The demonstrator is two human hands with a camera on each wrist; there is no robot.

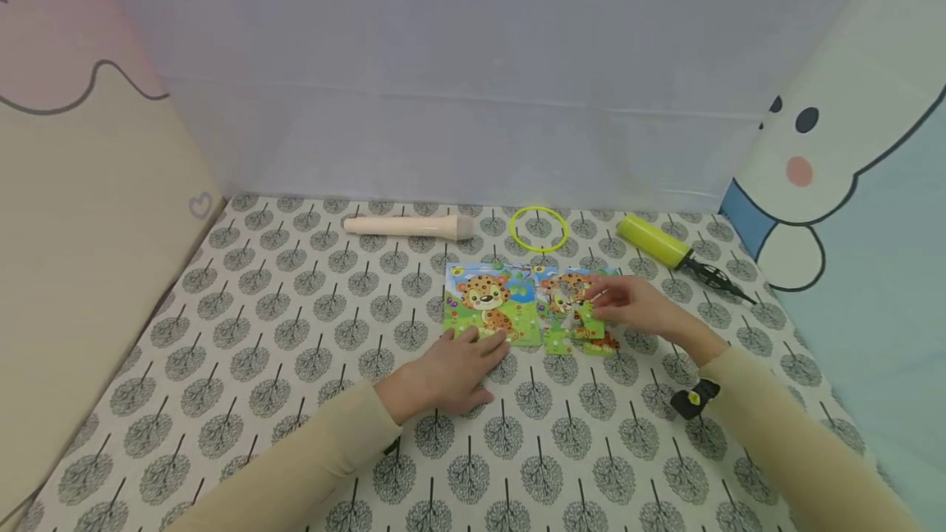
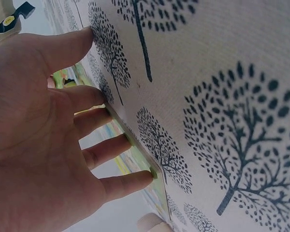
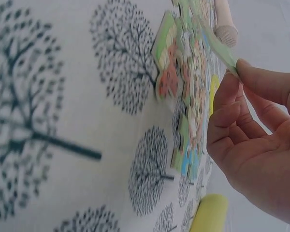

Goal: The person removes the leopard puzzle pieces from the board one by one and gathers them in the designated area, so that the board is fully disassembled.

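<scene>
My right hand (image 1: pixel 634 304) pinches a jigsaw puzzle piece (image 3: pixel 226 55) between thumb and fingertips, lifted above the other puzzle pieces (image 3: pixel 169 72). Those pieces lie on the cloth, with spotted leopard parts and green grass printed on them. Left of them lies a flat leopard picture board (image 1: pixel 488 294), showing the animal whole. The fingertips of my left hand (image 1: pixel 456 372) rest on the board's near edge, fingers spread and mostly straight. In the head view, the right hand and its piece partly cover the loose pieces.
A pale flashlight-like cylinder (image 1: pixel 402 227) lies at the back. Near it is a yellow ring (image 1: pixel 512 230), and a yellow-and-black hand pump (image 1: pixel 654 242) lies at the back right. Tree-patterned cloth (image 1: pixel 296 318) covers the table; a pale curtain (image 1: pixel 443 64) hangs behind.
</scene>
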